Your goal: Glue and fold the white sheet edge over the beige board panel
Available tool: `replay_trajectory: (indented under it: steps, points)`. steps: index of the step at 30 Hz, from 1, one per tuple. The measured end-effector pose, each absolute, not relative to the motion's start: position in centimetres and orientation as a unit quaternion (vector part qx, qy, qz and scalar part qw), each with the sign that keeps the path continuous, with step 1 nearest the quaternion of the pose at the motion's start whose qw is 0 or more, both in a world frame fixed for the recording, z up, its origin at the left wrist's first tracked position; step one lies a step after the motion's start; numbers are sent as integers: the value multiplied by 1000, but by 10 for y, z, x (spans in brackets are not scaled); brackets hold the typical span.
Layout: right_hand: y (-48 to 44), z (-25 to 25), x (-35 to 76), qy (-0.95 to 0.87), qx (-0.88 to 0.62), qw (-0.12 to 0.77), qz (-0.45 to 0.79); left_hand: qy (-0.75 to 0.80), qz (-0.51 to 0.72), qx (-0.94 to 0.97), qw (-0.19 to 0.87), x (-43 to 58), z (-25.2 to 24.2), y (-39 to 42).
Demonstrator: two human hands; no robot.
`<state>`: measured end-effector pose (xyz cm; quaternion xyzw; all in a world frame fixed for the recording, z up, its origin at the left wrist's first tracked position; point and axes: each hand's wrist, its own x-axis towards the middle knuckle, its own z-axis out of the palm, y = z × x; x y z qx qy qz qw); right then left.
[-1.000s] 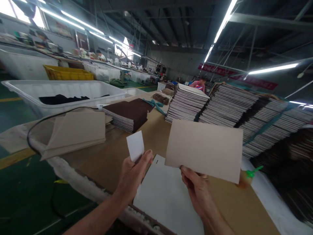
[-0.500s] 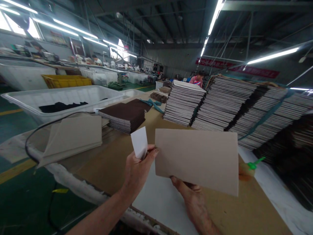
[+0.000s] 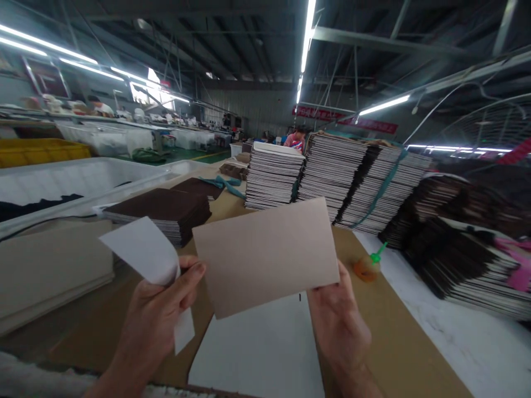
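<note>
A beige rectangular card panel (image 3: 267,257) is held up in front of me, tilted with its right side higher. My right hand (image 3: 338,323) grips its lower right corner, the fingers partly hidden behind it. Closed around a curled strip of white paper (image 3: 145,251), my left hand (image 3: 160,312) has its thumb and fingertip close to the panel's left edge; whether they touch it I cannot tell. Beneath the panel, a white sheet (image 3: 257,351) lies on the brown-covered table (image 3: 390,342).
Dark brown panels (image 3: 160,213) are stacked at left, beige boards (image 3: 53,265) nearer. Tall stacks of boards (image 3: 274,174) stand at the back. A small bottle with a green nozzle (image 3: 367,269) sits at right. A white bin (image 3: 83,171) is beyond the left side.
My view has turned right. The panel has tilted, and my right hand has moved from its lower edge to its lower right corner. The white paper now shows larger and more curled.
</note>
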<state>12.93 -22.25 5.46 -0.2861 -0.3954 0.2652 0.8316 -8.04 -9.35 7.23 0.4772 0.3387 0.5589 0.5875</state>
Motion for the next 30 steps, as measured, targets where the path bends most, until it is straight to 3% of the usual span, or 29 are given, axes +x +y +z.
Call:
replay_trajectory:
  steps: [7, 13, 30]
  points:
    - [-229, 66, 153, -375, -438, 805, 143, 358, 504, 470, 630, -82, 59, -91]
    - [-228, 71, 154, -395, -482, 776, 93, 360, 482, 488, 633, -82, 55, -89]
    - [-250, 63, 152, -400, -604, 682, 97, 410, 501, 493, 582, -71, 34, -88]
